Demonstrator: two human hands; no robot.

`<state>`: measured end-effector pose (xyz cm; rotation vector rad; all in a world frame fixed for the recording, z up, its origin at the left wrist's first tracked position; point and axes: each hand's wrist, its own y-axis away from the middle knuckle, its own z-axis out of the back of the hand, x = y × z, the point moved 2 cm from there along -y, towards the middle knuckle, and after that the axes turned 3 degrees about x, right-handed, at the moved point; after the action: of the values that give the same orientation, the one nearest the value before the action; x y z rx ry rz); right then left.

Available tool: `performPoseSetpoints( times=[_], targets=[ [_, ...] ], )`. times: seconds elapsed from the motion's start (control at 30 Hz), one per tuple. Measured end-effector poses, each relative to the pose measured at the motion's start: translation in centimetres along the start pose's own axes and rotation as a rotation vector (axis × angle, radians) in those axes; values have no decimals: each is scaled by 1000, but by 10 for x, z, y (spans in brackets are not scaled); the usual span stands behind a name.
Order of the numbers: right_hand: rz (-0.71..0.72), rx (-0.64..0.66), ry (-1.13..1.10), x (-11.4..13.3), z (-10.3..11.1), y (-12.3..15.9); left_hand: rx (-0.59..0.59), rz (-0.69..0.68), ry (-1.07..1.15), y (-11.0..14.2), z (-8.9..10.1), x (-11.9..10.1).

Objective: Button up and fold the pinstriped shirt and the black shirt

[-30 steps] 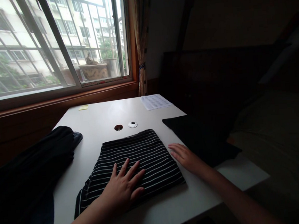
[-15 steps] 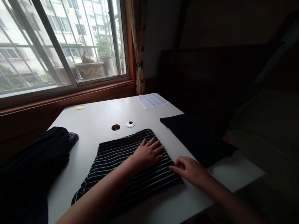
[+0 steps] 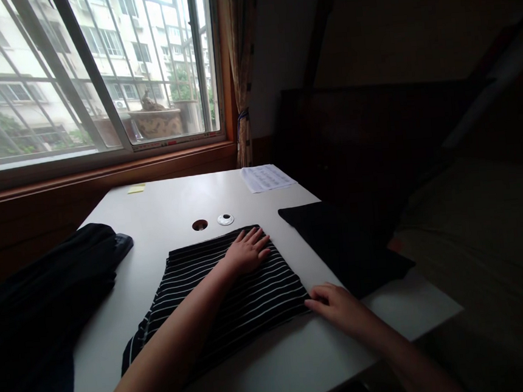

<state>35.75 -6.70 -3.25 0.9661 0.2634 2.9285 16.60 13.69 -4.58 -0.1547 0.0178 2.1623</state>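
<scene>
A black garment with thin white stripes lies folded flat on the white table, its kind not clear from the fold. My left hand rests palm down near its far right corner, fingers spread and open. At the near right corner, my right hand is closed, with thumb and forefinger pinching the garment's edge. My left forearm crosses over the cloth and hides part of its near side.
Dark clothing is heaped on the table's left side. Another dark cloth hangs over the right edge. Printed papers, a yellow sticky note, a cable hole and its white cover are farther back on the table.
My left hand has slid away from me and slightly left over the striped garment. My right hand has moved a little nearer me, to the garment's near right corner.
</scene>
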Motion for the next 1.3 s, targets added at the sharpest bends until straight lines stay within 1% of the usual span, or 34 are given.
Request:
performPoseSetpoints(
  times=[0.17, 0.27, 0.37, 0.5, 0.57, 0.67, 0.8, 0.87, 0.9, 0.93, 1.0, 1.07, 1.13, 1.17, 1.2, 1.23, 1.27, 1.3],
  targets=[
    [5, 30, 29, 2, 2, 2, 21, 126, -2, 0, 3, 32],
    [5, 51, 39, 0, 1, 2, 39, 204, -3, 4, 5, 53],
    [2, 61, 38, 0, 1, 3, 46, 273, -14, 13, 8, 75],
    [13, 72, 26, 4, 4, 6, 30, 368, -42, 32, 16, 103],
    [18, 76, 21, 5, 5, 6, -6, 427, -61, 44, 22, 114],
    [22, 77, 15, 4, 4, 5, -105, 513, -100, 63, 31, 128],
    [27, 80, 15, 0, 3, 3, -236, 631, -136, 85, 45, 140],
    [29, 85, 23, -1, 3, 2, -294, 650, -150, 90, 54, 137],
    [32, 90, 27, -1, 3, 2, -322, 631, -160, 91, 58, 132],
    [34, 94, 29, -1, 3, 2, -346, 590, -172, 91, 62, 123],
    [38, 106, 30, 0, 4, 2, -361, 451, -187, 90, 65, 95],
    [43, 113, 32, 2, 4, 2, -312, 267, -181, 90, 59, 58],
    [45, 117, 37, 4, 5, 3, -220, 89, -139, 94, 46, 23],
    [45, 120, 37, 4, 6, 3, -168, 21, -110, 98, 38, 10],
    [44, 122, 35, 5, 6, 3, -118, -21, -79, 102, 31, 2],
    [43, 124, 31, 5, 6, 4, -76, -30, -52, 106, 24, -1],
    [44, 126, 24, 5, 6, 4, -45, -12, -31, 110, 19, 1],
    [45, 128, 16, 4, 7, 5, -22, 25, -17, 114, 15, 9]
  ],
)
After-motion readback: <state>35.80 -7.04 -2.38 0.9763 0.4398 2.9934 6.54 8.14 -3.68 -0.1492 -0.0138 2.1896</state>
